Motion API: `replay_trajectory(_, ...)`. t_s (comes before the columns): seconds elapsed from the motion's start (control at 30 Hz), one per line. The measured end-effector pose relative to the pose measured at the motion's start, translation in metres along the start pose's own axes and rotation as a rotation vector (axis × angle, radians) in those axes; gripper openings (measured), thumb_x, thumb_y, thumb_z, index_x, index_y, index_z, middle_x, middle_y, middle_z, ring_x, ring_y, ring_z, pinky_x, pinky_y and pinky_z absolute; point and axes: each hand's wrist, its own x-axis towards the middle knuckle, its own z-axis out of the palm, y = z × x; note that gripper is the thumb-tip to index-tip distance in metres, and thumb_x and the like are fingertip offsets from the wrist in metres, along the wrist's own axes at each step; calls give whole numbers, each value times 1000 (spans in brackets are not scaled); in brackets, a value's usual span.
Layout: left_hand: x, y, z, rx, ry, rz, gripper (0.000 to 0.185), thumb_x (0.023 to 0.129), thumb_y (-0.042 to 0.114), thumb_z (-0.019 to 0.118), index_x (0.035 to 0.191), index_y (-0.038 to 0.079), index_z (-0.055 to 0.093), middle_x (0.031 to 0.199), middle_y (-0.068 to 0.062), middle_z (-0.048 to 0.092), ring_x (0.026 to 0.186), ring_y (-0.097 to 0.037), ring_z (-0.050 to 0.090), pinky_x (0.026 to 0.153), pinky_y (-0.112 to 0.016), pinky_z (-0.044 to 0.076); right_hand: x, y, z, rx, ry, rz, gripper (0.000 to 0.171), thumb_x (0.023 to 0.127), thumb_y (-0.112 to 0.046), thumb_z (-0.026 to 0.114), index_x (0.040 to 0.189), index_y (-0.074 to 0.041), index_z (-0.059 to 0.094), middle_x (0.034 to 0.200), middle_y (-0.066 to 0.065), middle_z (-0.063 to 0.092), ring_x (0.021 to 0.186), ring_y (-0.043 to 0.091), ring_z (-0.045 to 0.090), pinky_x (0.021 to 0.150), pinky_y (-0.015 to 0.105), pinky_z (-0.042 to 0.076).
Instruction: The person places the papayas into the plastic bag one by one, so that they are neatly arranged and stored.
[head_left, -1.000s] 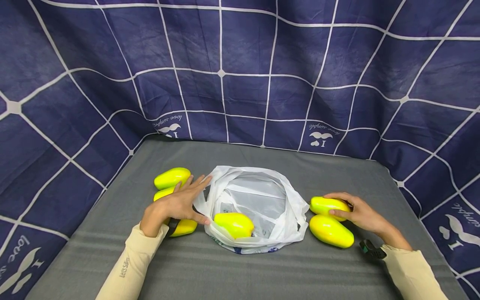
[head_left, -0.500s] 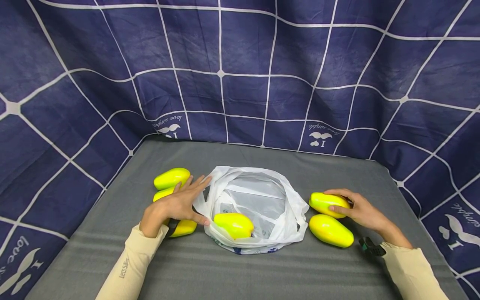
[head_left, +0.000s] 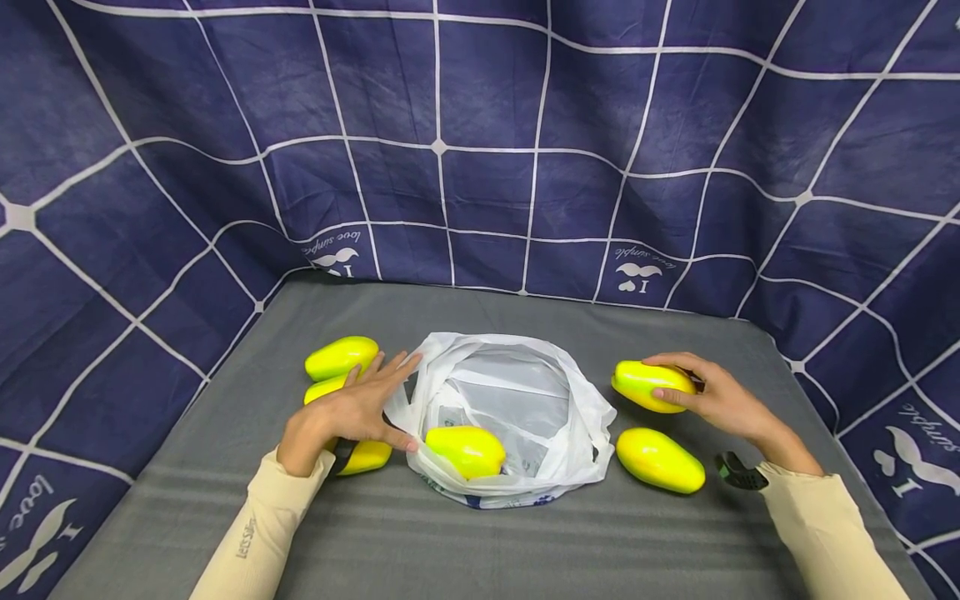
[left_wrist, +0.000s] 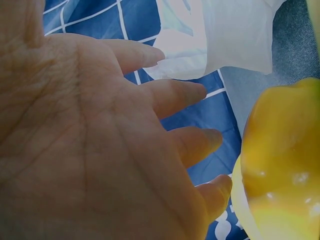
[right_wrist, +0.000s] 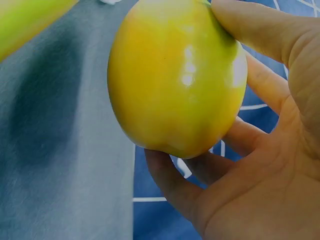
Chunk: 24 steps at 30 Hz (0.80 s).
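A white plastic bag lies open at the middle of the grey table, with one yellow-green mango inside near its front rim. My right hand grips another mango to the right of the bag, held just above the table; in the right wrist view the fingers curl round this mango. A second mango lies below it. My left hand rests flat, fingers straight, over mangoes left of the bag, thumb at the bag's edge. The left wrist view shows the palm beside a mango.
Navy cloth with a white grid walls the table at the back and both sides. A small black clip-like object sits by my right wrist. Two more mangoes lie partly under my left hand.
My right hand has raised its mango a little up and away from the mango beside it. The left hand, bag and other mangoes have stayed in place.
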Motion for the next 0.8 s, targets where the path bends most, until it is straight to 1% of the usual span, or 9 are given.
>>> replay_trajectory(0.2,0,0,0,-3,2,-1,126,71,52,87,162,15,9,167,-23,10,151,-53,-3,115,-74,0,6,-10,1,1,-4,-6,46,91,-25,75,135,-20,62,129,5,63,103,5,53,83,14,47)
replay_trajectory(0.47,-1,0,0,-3,-1,-5,125,71,51,87,162,15,9,167,-23,9,151,-53,-3,115,-74,0,13,-17,5,2,-1,-73,46,91,-21,75,135,-21,62,128,3,64,103,4,53,82,16,47)
replay_trajectory(0.63,0,0,0,-6,-1,-3,126,71,51,87,163,16,8,167,-23,9,151,-53,-4,115,-74,-1,18,-24,6,-5,-2,-81,46,91,-23,75,135,-22,62,129,2,64,103,4,54,83,16,48)
replay_trajectory(0.8,1,-1,0,-4,-2,-4,126,71,52,87,163,15,8,167,-23,9,151,-53,-4,115,-74,-1,23,-30,9,4,-5,-96,46,92,-22,75,135,-21,62,131,3,63,105,4,54,84,15,47)
